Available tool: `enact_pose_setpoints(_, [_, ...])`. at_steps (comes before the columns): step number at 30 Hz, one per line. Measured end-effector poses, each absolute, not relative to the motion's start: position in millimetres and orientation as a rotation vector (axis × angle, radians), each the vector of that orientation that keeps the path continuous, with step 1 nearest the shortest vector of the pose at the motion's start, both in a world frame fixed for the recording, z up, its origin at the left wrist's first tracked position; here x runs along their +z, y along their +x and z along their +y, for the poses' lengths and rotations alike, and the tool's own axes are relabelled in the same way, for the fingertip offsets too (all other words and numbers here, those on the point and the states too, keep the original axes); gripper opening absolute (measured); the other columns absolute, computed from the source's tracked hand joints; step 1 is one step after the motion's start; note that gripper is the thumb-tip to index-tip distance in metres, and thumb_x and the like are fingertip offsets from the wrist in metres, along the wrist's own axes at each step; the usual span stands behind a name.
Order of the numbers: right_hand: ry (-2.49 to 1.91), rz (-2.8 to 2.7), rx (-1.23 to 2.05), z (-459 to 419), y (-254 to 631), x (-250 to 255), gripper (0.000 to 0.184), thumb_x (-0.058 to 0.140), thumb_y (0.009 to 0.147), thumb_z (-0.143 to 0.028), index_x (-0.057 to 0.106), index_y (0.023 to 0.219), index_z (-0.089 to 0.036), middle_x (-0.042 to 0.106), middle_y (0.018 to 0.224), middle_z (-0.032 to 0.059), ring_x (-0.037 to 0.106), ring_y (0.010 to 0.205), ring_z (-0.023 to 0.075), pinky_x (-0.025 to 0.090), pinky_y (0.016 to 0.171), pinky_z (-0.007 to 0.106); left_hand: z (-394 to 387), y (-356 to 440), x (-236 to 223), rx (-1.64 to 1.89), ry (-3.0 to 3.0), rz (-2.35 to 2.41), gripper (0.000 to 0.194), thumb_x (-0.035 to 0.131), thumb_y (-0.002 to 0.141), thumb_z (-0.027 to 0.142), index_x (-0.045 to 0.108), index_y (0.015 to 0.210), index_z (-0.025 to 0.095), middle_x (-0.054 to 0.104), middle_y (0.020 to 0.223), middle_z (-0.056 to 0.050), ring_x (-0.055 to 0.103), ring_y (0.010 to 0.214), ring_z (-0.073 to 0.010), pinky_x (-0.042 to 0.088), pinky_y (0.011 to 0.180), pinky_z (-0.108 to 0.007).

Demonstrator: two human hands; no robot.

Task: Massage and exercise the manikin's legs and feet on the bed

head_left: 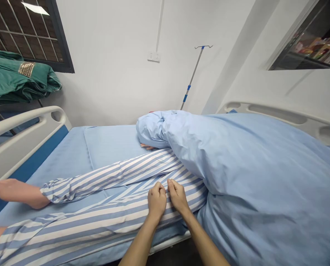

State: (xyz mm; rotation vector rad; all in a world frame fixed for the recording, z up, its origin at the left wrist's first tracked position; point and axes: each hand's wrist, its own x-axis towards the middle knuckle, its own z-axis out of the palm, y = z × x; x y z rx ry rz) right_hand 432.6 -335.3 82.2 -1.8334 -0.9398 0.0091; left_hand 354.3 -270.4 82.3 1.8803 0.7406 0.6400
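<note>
My left hand (157, 201) and my right hand (178, 195) are side by side, a small gap between them. Both are curled into loose fists with thumbs on top, and nothing shows in them. They are over the near thigh of striped blue-and-white trousers (98, 221), worn by a lying figure that looks like a manikin. Whether the fists touch the cloth I cannot tell. The trousers lie smooth around them. A bare foot (22, 192) shows at the left. A light blue quilt (237, 166) covers the upper body, with fingertips (147, 146) poking out from its edge.
A blue-sheeted bed (112, 138) stands against the wall, with a footboard (23, 136) at the left and a headboard (278, 114) at the right. An IV pole (193, 75) rises behind it. Folded green blankets (17, 79) are stacked at the far left.
</note>
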Motion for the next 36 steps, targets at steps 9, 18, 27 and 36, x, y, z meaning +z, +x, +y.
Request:
enact_pose_setpoints(9, [-1.786,-0.811,0.013,-343.2,444.7,87.6,0.041,0.037,0.087,-0.045,0.034,0.055,-0.02,0.034,0.049,-0.0053,0.033,0.048,0.0097,0.029,0.049,0.023,-282.3,377.2,84.9,0.568,1.999,0.727,0.019,0.037,0.076,0.015,0.043,0.059,0.021,0.053,0.058,0.0,0.048,0.061,-0.0143,0.033,0.062,-0.026])
enact_pose_setpoints(18, [-1.691,-0.61,0.004,-353.2,461.5,86.7,0.045,0.039,0.084,-0.054,0.035,0.055,-0.02,0.034,0.049,-0.0048,0.032,0.048,0.0099,0.03,0.047,0.023,-291.3,395.2,91.9,0.614,2.069,0.567,0.018,0.036,0.077,0.015,0.049,0.066,0.021,0.059,0.064,-0.001,0.052,0.065,-0.0143,0.035,0.065,-0.026])
enact_pose_setpoints(27, [-1.649,-0.56,0.002,-366.8,475.0,75.1,0.045,0.042,0.084,-0.053,0.033,0.054,-0.021,0.03,0.049,-0.0052,0.029,0.047,0.0097,0.028,0.044,0.023,-295.2,406.7,88.2,0.606,1.85,0.558,0.02,0.036,0.075,0.014,0.05,0.063,0.022,0.058,0.062,0.001,0.052,0.064,-0.0132,0.038,0.064,-0.024])
enact_pose_setpoints(36, [-1.886,-0.538,-0.165,-377.5,496.0,83.1,0.045,0.038,0.083,-0.054,0.037,0.054,-0.02,0.034,0.048,-0.0038,0.033,0.046,0.0105,0.03,0.045,0.024,-297.1,413.4,85.4,0.532,1.937,0.531,0.024,0.035,0.073,0.013,0.057,0.068,0.022,0.065,0.072,-0.001,0.056,0.072,-0.0154,0.04,0.072,-0.026])
